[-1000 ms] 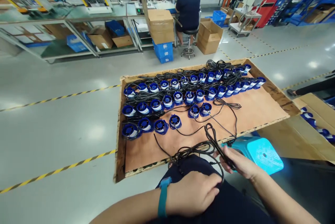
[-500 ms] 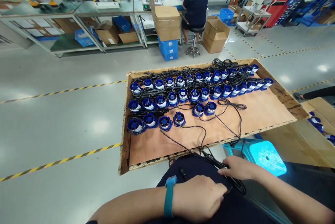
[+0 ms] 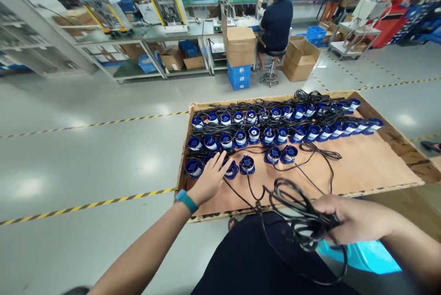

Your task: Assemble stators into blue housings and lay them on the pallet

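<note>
My right hand (image 3: 354,219) is closed around a looped bundle of black cable (image 3: 303,217) above my lap. From that bundle, leads run up to small blue round fans (image 3: 247,165) with white labels, standing in the front row of a wooden tray (image 3: 299,201). My left hand (image 3: 210,178), with a teal wristband, stretches over the tray's left part with fingers apart. It hides part of a blue fan just behind it; whether it touches that fan I cannot tell. Two more fans (image 3: 274,154) stand to the right, their cable coil (image 3: 320,150) lying on the tray floor.
Rows of blue fans with black cables fill the tray's back. A turquoise stool (image 3: 372,256) is below my right hand. Beyond the aisle, a seated person (image 3: 277,19) works at a bench, beside a cardboard box (image 3: 240,47) on blue crates (image 3: 239,75).
My left hand has gone from my lap forward and left over the fans, its fingers opening. My right hand has lifted the cable bundle from my lap. The view has shifted left.
</note>
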`<move>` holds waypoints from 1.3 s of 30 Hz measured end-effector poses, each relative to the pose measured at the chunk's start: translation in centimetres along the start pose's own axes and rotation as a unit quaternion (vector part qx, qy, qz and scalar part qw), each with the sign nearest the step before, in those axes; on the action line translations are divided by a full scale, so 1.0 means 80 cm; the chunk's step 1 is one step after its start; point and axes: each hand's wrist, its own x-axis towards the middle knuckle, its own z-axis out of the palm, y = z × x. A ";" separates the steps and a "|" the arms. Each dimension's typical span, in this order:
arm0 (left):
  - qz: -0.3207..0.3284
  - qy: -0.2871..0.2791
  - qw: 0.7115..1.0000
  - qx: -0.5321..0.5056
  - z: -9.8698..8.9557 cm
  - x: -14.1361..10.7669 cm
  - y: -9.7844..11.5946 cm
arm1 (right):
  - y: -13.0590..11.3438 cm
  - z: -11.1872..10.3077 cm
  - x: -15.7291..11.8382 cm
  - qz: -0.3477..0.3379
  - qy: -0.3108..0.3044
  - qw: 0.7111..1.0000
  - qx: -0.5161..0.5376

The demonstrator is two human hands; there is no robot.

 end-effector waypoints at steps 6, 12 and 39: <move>-0.038 -0.053 0.997 0.040 0.048 0.032 -0.015 | -0.072 -0.054 0.030 -0.160 0.215 0.962 -0.058; -0.171 0.004 0.983 0.068 0.083 0.051 0.005 | -0.111 -0.128 0.086 -0.231 0.371 0.850 -0.293; -0.160 0.114 0.973 0.123 0.052 0.011 0.004 | -0.158 -0.197 0.249 -0.365 0.312 0.785 -0.391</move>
